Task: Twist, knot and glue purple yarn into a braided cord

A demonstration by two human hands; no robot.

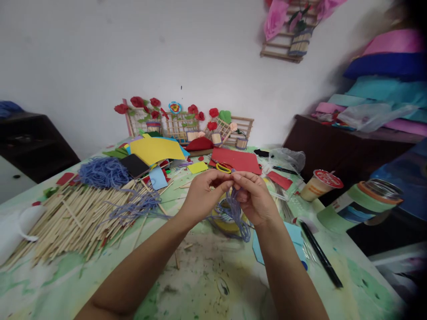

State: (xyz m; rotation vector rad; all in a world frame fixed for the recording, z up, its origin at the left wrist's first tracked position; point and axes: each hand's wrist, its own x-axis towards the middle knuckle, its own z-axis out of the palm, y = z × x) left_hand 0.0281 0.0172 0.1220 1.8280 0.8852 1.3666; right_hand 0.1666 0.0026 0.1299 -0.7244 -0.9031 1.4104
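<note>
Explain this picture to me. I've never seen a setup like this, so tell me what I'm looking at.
There is no machine here: these are a person's own bare hands. The single picture comes from a camera worn on their head, looking forward and down, so the forearms enter from the bottom.

The left hand and right hand meet at the fingertips above a table. Blue-purple yarn hangs at the right hand; exactly what the left fingertips pinch is too small to tell.

On the table's left lie many thin sticks and a yarn heap. Farther back are a yellow sheet and a red sheet. A black pen lies to the right.
</note>
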